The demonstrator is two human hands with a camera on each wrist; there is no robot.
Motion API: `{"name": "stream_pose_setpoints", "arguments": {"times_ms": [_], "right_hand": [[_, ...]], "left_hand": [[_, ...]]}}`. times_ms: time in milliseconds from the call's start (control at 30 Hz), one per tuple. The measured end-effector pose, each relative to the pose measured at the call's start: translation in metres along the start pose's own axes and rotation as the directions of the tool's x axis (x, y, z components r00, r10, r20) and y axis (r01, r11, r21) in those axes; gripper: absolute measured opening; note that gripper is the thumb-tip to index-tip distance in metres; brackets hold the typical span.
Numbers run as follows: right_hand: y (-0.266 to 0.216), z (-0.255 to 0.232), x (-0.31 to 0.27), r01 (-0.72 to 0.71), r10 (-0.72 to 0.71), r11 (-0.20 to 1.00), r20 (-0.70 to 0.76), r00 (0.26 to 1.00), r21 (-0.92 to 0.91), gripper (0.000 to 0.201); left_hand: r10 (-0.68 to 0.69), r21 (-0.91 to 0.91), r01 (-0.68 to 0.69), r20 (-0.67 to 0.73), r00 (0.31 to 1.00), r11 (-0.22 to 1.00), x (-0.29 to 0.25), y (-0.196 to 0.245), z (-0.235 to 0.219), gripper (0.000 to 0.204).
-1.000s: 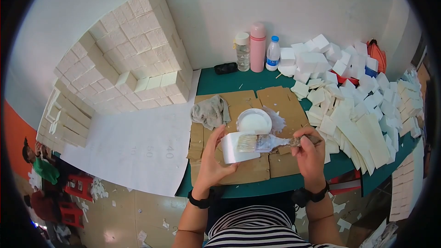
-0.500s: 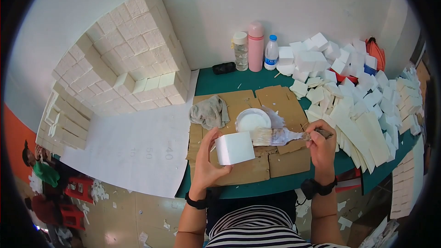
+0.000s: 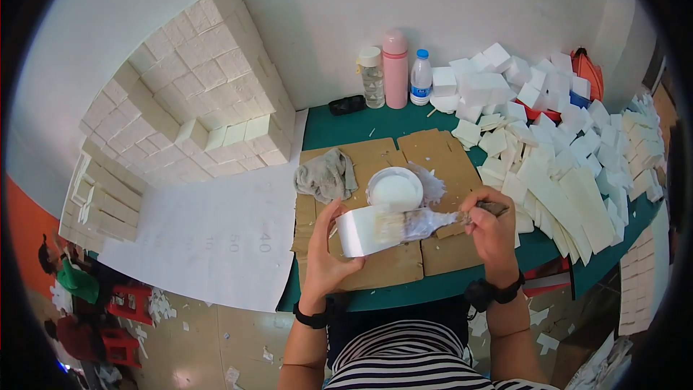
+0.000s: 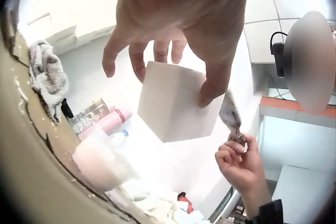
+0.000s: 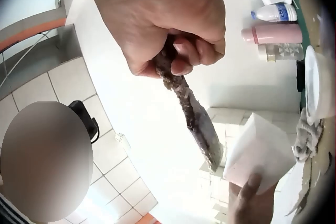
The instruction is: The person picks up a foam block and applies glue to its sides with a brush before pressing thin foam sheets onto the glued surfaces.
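My left hand [image 3: 326, 260] holds a white foam block [image 3: 355, 234] between thumb and fingers, raised above the cardboard. In the left wrist view the block [image 4: 176, 103] is pinched from above, tilted. My right hand [image 3: 492, 230] grips the brush handle, and the brush [image 3: 419, 224] lies with its bristles over the block's upper face. In the right wrist view the fingers of my right hand [image 5: 168, 24] curl round the crusted handle of the brush [image 5: 195, 119]. Just behind the block stands a round tub [image 3: 395, 186] of white paste.
A grey cloth [image 3: 326, 175] lies on the cardboard [image 3: 382, 271]. Bottles, including a pink flask [image 3: 395, 71], stand at the back. Loose foam pieces [image 3: 563, 195] are heaped on the right; stacked blocks [image 3: 202, 65] stand on the left over white paper [image 3: 195, 245]. Two people are at the far left.
The brush first moved right, off the block's face, and is now back over it to the left. My left hand keeps its hold on the block, which has shifted only slightly.
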State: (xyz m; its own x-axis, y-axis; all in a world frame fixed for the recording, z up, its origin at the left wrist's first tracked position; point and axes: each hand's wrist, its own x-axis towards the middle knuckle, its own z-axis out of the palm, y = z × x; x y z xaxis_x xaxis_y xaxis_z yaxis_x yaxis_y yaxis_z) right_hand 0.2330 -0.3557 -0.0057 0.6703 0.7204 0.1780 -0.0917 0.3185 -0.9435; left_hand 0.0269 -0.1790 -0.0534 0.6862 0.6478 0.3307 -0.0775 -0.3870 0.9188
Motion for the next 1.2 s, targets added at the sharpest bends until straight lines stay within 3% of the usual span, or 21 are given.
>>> {"name": "stream_pose_setpoints", "arguments": {"times_ms": [67, 200, 333, 467, 600, 700, 867, 967, 1000, 1033, 1100, 1133, 1200], "right_hand": [[-0.001, 0.001, -0.004, 0.033, -0.034, 0.999, 0.027, 0.999, 0.041, 0.01], [-0.003, 0.0, -0.003, 0.095, -0.072, 0.986, 0.167, 0.983, -0.134, 0.011], [-0.006, -0.017, -0.001, 0.081, -0.075, 0.966, 0.03, 0.997, -0.248, 0.012], [-0.011, -0.008, 0.001, 0.055, -0.058, 0.998, -0.088, 0.994, -0.036, 0.015], [-0.004, -0.01, 0.007, -0.058, 0.053, 0.995, -0.058, 0.997, -0.086, 0.015], [-0.001, -0.025, 0.007, 0.017, -0.011, 0.996, -0.075, 0.997, 0.088, 0.011], [-0.003, -0.009, 0.0, -0.035, 0.036, 0.97, 0.001, 0.999, 0.24, 0.011], [-0.015, 0.003, -0.009, 0.249, -0.241, 0.95, 0.067, 0.968, -0.188, 0.014], [-0.022, 0.005, -0.01, 0.248, -0.238, 0.951, 0.076, 0.968, -0.187, 0.014], [-0.031, 0.006, -0.011, 0.398, -0.331, 0.871, 0.253, 0.909, -0.29, 0.017], [-0.042, 0.007, -0.011, 0.689, -0.402, 0.618, 0.6, 0.691, -0.379, 0.025], [-0.043, 0.007, -0.01, 0.69, -0.4, 0.619, 0.606, 0.688, -0.375, 0.025], [-0.046, 0.006, -0.01, 0.757, -0.343, 0.509, 0.711, 0.614, -0.409, 0.029]], "left_hand": [[-0.003, 0.013, 0.003, 0.01, 1.0, 1.0, 0.001, 0.0, 0.002, 0.097], [0.008, -0.107, -0.013, -0.049, 0.999, 0.994, 0.001, -0.003, 0.0, 0.098], [-0.01, -0.088, 0.006, -0.041, 0.999, 0.996, -0.002, -0.005, -0.002, 0.097], [0.04, -0.112, -0.04, -0.001, 0.999, 0.993, -0.002, -0.003, 0.0, 0.094], [0.018, -0.243, -0.027, -0.041, 0.999, 0.97, -0.004, -0.005, -0.003, 0.096], [-0.012, -0.173, 0.006, -0.032, 0.999, 0.985, -0.005, -0.006, -0.006, 0.096], [-0.01, -0.151, 0.007, -0.021, 1.0, 0.988, -0.001, -0.006, 0.001, 0.096], [-0.039, -0.17, 0.041, 0.015, 0.999, 0.985, -0.002, -0.006, -0.001, 0.096], [-0.041, -0.17, 0.042, 0.006, 0.999, 0.985, -0.002, -0.005, -0.001, 0.096], [-0.047, -0.186, 0.049, 0.016, 0.999, 0.981, -0.002, -0.004, -0.001, 0.096], [-0.057, -0.217, 0.063, 0.037, 0.998, 0.974, -0.001, -0.003, -0.002, 0.096], [-0.058, -0.218, 0.063, 0.03, 0.998, 0.974, 0.0, -0.003, -0.002, 0.096], [-0.046, -0.28, 0.046, 0.007, 0.999, 0.959, 0.002, -0.004, -0.003, 0.096]]}}
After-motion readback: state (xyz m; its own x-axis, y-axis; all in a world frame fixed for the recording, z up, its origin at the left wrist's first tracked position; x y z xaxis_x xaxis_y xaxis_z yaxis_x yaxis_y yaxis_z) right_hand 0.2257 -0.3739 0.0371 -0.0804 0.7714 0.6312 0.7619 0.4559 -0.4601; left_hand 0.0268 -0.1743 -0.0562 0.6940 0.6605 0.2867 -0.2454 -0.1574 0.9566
